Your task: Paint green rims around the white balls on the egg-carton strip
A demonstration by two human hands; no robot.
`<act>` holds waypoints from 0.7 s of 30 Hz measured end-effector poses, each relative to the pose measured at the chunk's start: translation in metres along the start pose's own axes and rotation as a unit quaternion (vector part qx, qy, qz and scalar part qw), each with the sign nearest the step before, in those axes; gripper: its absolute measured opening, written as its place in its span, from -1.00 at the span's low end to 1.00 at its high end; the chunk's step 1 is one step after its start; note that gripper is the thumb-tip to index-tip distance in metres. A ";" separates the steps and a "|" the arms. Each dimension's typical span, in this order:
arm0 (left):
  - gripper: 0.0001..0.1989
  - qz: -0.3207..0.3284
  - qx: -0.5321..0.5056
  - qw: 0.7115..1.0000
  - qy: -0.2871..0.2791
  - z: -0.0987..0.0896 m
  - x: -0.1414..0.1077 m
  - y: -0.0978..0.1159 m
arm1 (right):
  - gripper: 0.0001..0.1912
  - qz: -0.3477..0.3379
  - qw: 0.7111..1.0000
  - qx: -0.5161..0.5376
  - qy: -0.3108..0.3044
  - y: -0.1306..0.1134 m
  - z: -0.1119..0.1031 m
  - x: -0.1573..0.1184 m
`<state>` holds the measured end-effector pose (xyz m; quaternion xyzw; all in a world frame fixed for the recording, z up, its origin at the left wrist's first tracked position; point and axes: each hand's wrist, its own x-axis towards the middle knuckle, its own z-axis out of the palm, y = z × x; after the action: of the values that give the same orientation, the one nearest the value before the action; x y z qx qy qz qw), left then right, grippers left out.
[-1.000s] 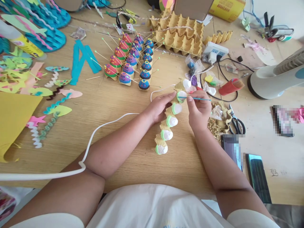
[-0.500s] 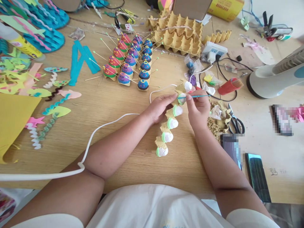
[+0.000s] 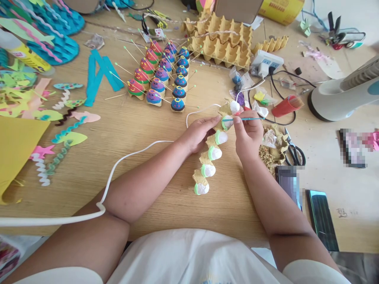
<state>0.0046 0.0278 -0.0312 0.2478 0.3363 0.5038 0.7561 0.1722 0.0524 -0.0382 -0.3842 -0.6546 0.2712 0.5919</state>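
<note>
My left hand (image 3: 201, 134) is closed around the upper part of an egg carton strip (image 3: 205, 157), thumb on top. Along the strip sit several cups topped with white domes, most edged in pale green. In my right hand (image 3: 248, 134) a thin blue stick tool (image 3: 247, 119) is pinched between thumb and fingers. The tool's left tip lies over the second cup from the top, which has a green edge. Whether it touches the surface I cannot tell. The lower end of the strip hangs above or rests on the table (image 3: 160, 209).
Painted egg carton strips (image 3: 156, 85) with pins stand ahead. Behind them lie egg trays (image 3: 220, 39). A power strip (image 3: 267, 61), a red cup (image 3: 286, 107), scissors (image 3: 294, 152) and a phone (image 3: 322, 221) are to the right. A white cable (image 3: 118, 163) crosses my left arm. Paper fish (image 3: 72, 139) lie left.
The right hand and the blue tool have shifted very slightly to the right. The left hand and the carton strip stay almost in place.
</note>
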 end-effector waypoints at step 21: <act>-0.70 0.025 0.004 1.000 -0.011 -0.001 0.000 -0.003 | -0.64 0.021 0.999 0.009 0.027 0.003 0.003 0.000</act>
<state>0.0054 0.0269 -0.0343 0.2647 0.3242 0.5182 0.7459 0.1700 0.0544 -0.0406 -0.3998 -0.6277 0.2789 0.6069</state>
